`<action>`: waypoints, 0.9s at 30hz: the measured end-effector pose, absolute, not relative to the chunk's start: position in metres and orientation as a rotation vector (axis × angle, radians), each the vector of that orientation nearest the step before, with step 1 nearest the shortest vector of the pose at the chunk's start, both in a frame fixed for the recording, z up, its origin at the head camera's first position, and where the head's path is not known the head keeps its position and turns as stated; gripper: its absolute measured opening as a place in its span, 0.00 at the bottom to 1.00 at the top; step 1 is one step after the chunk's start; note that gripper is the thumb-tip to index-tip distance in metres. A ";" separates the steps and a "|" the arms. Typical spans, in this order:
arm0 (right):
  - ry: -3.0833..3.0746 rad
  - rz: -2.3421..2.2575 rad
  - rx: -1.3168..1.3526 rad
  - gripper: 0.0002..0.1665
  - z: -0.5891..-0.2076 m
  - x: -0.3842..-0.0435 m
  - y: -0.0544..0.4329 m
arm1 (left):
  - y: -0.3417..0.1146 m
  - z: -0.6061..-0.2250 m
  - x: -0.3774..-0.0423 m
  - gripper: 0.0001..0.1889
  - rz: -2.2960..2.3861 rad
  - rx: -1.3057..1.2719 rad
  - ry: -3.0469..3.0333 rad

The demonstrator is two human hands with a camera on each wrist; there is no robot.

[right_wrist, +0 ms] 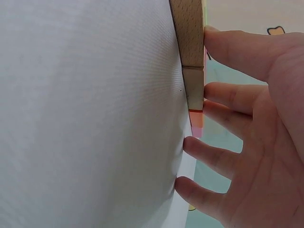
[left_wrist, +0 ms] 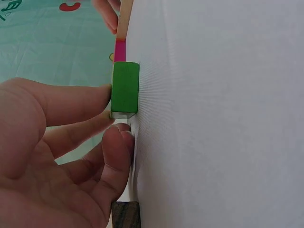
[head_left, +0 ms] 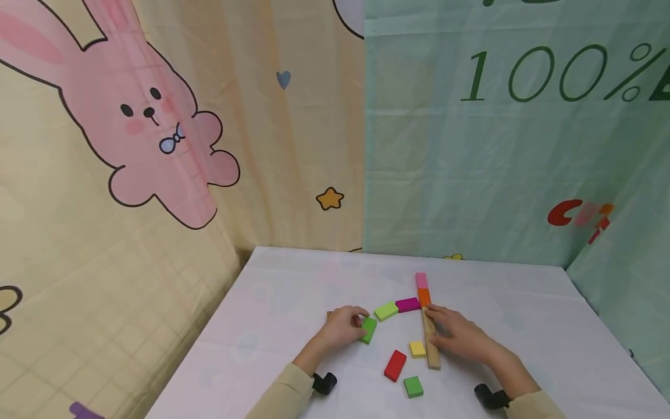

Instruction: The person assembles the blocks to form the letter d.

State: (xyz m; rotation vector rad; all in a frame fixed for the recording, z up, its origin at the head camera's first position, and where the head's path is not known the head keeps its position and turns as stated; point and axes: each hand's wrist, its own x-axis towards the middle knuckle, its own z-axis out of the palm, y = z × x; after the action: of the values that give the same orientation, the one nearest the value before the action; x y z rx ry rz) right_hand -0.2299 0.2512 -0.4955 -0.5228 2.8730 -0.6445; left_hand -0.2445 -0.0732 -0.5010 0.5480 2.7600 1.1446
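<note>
My left hand (head_left: 342, 326) holds a green block (head_left: 369, 330) between thumb and forefinger, flat on the white table. Its other fingers curl low beside the block, and a dark wooden block (left_wrist: 126, 214) lies close by that hand. Beyond the green block, a lime block (head_left: 386, 311) and a magenta block (head_left: 407, 305) form an angled row. That row meets a straight line made of a pink block (head_left: 421, 280), an orange block (head_left: 424, 297) and plain wooden blocks (head_left: 430, 329). With fingers spread, my right hand (head_left: 463, 334) touches the wooden blocks along their right side.
Nearer to me lie a yellow block (head_left: 417, 349), a red block (head_left: 395, 365) and a second green block (head_left: 413, 386). The white table (head_left: 251, 349) is bordered by printed curtains (head_left: 298, 145) at the back and sides. A black device (head_left: 325, 384) sits on each wrist.
</note>
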 end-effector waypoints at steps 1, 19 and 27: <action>2.873 -0.647 -0.528 0.45 -0.496 -0.230 0.251 | -0.073 -0.501 -0.244 0.18 1.150 0.552 2.758; 2.869 -0.637 -0.512 0.45 -0.495 -0.230 0.251 | -0.069 -0.503 -0.244 0.18 1.178 0.516 2.764; 2.863 -0.651 -0.518 0.45 -0.494 -0.230 0.251 | -0.069 -0.503 -0.243 0.19 1.185 0.527 2.769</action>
State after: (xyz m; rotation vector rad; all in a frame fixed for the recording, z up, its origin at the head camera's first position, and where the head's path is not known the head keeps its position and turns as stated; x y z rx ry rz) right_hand -0.2297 0.2506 -0.4942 -0.5183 2.8634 -0.6510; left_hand -0.2430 -0.0688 -0.5033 0.5267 2.7689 1.1849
